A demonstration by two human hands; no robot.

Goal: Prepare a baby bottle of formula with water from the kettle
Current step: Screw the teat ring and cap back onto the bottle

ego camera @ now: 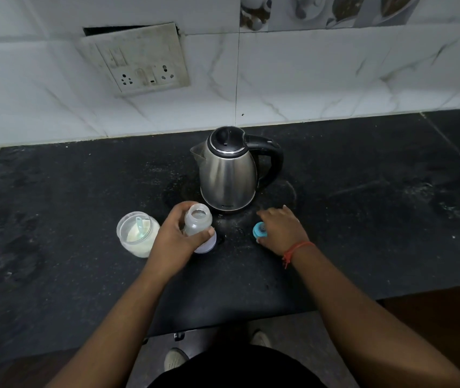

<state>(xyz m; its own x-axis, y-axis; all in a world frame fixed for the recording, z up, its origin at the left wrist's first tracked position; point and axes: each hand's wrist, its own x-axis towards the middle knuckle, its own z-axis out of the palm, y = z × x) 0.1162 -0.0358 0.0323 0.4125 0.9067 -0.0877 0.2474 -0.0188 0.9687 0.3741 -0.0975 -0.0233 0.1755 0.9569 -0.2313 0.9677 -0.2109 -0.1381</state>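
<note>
Head view, looking down over both forearms onto a dark surface. My left hand is closed around the open baby bottle, thumb across its near side, holding it upright with its base on or just above the surface; which of the two I cannot tell, since my fingers cover the base. The bottle's neck is uncapped and it appears empty. My right hand lies palm down with fingers loosely curled over the blue teat ring, which sits on the surface at its fingertips; whether the hand grips the ring or only rests on it is not shown. Just beyond both hands stands the steel kettle, lid shut, handle toward my right hand, spout toward my left. Just outside my left hand sits the open formula jar, pale powder and a scoop inside.

Step in hand, as I judge it: bottle opened, nothing yet added. The next move calls for freeing my right hand to take the kettle handle and pour into the narrow neck while my left hand steadies the bottle. The kettle's water level is hidden.
</note>
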